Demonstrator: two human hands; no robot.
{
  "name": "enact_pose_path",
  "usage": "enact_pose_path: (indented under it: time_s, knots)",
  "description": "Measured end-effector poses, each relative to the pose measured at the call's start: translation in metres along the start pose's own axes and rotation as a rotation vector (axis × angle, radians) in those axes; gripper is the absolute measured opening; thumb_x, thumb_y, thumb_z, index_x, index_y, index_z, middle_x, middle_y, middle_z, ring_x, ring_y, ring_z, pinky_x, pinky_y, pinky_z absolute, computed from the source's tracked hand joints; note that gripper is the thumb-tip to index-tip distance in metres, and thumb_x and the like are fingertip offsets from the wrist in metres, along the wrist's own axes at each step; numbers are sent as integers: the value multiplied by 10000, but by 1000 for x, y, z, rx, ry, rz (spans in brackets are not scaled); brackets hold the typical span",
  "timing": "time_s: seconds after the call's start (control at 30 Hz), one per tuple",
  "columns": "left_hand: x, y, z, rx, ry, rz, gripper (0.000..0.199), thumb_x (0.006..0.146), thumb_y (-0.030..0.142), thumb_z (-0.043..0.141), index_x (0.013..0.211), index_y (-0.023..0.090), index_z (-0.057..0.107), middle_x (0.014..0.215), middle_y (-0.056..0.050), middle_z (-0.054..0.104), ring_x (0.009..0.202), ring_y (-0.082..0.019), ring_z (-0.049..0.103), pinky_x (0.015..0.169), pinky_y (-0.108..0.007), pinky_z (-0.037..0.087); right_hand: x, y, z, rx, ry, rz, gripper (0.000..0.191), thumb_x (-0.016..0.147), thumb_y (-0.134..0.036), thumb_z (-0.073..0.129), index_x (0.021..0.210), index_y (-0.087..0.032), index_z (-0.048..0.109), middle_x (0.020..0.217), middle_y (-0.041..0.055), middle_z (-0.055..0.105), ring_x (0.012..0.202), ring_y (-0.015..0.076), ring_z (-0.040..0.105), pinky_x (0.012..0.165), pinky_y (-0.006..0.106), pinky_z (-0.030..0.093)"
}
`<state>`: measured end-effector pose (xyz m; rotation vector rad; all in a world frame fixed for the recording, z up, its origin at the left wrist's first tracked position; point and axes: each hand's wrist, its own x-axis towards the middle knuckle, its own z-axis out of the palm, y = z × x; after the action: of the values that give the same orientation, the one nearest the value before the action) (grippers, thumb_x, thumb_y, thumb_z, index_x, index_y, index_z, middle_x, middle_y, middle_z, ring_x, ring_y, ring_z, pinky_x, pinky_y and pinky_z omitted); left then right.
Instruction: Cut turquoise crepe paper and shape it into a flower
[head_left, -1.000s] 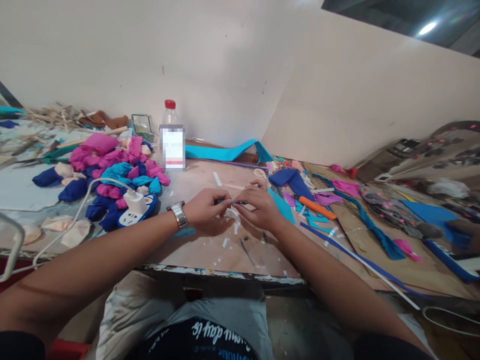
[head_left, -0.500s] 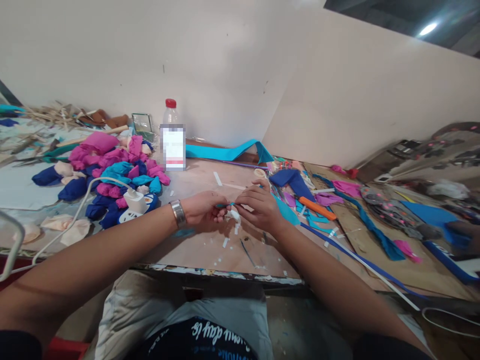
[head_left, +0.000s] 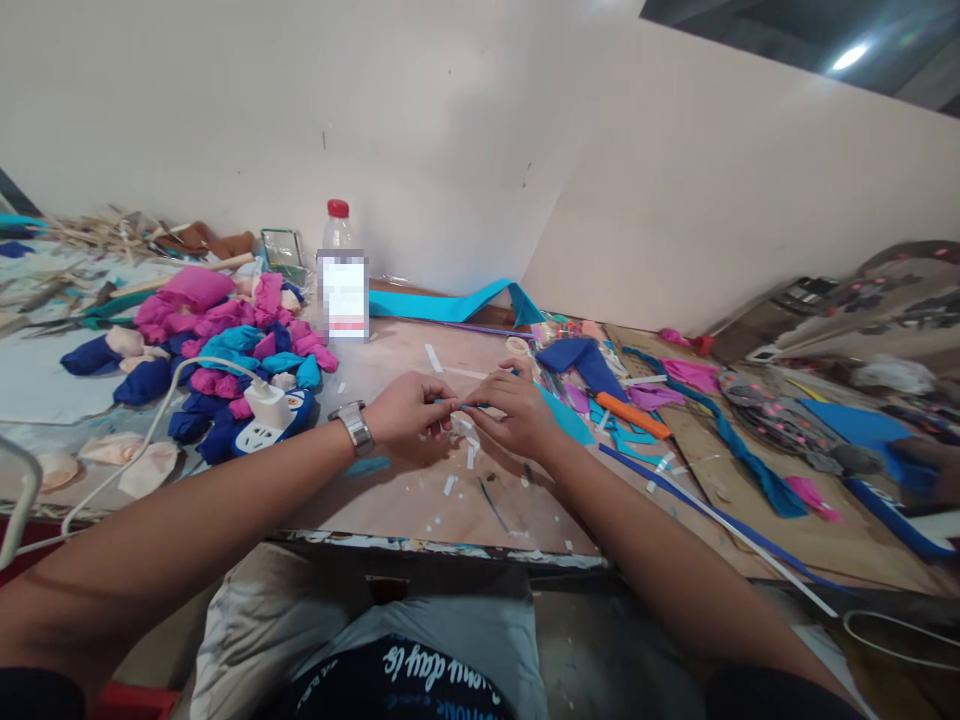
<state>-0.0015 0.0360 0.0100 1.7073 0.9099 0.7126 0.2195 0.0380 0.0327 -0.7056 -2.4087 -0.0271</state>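
Note:
Above the middle of the table, my left hand (head_left: 411,408) and my right hand (head_left: 511,408) meet fingertip to fingertip, both pinched. A small teal strip (head_left: 463,405) shows between the fingertips, most of it hidden by them. Just below the hands is a crumpled whitish scrap (head_left: 466,432). A flat turquoise fabric piece (head_left: 564,415) lies behind my right hand, partly covered by it. My left wrist wears a metal watch (head_left: 356,425).
Stuffed fabric pieces in pink, navy and turquoise (head_left: 225,335) are heaped left, beside a power strip (head_left: 264,435) with a plugged-in white cable. A red-capped bottle (head_left: 339,235) stands at the back. An orange-handled cutter (head_left: 634,414) lies right; a person's hand (head_left: 930,455) shows at the far right.
My left hand has turned slightly, its back more upward, and the fingertips have closed together. Less of the teal strip shows between them now. The table things stay put.

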Motion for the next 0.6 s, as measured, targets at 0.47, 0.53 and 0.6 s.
enact_pose_path:
  time_s: [0.47,0.53,0.6]
  knots:
    - [-2,1,5,-1,106,83,371,912,495,636,783,150,678,621,-6,654,555,-106,582,572,-219,442,-1,0,0,23,36,2,96,970,-300,659,906,-251,713,845,-1,791,799,170,698,1034,441,350]
    - [0,2,4,-136,42,-17,367,866,491,693,756,141,674,592,3,627,527,-96,551,544,-217,421,-1,1,0,17,24,-29,102,973,-289,653,895,-248,706,833,-5,782,790,163,687,1028,439,345]
    - [0,5,2,-305,-25,-149,351,823,462,744,724,134,667,585,8,617,517,-86,540,538,-217,416,-1,2,0,11,1,-55,111,977,-289,641,894,-247,700,829,-2,768,795,163,673,1024,439,342]
